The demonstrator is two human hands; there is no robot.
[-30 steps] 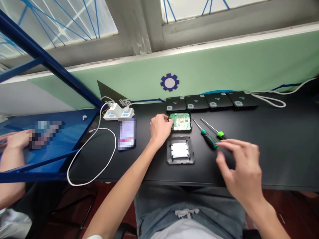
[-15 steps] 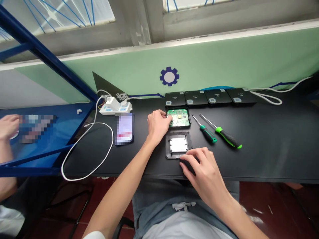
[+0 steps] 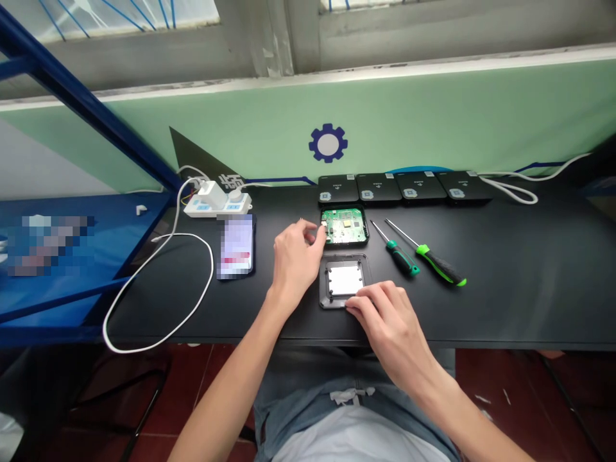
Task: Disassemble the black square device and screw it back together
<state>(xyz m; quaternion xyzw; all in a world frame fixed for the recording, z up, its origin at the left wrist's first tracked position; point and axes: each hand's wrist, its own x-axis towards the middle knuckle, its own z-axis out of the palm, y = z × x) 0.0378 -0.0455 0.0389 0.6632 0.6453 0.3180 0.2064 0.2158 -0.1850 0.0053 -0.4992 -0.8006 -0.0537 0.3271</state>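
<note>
The left hand (image 3: 296, 263), half-open and empty, has drawn back just beside the green circuit board (image 3: 344, 226), while the right hand (image 3: 387, 317) grips the black plastic frame (image 3: 324, 282) at its front edge.

Behind the black tabletop (image 3: 529, 308) rises a pale green wall (image 3: 462, 122) with a blue gear emblem (image 3: 328, 143) and a dark triangular patch (image 3: 192, 154), topped by a white ledge (image 3: 433, 69). Above it, grey window frames (image 3: 385, 32) hold bright panes (image 3: 120, 13) crossed by blue lines, letting in daylight. On the left, a blue metal shelf frame (image 3: 81, 102) slants upward past a blue shelf (image 3: 110, 218). Below, the floor (image 3: 505, 398) is dark red tile.
</note>
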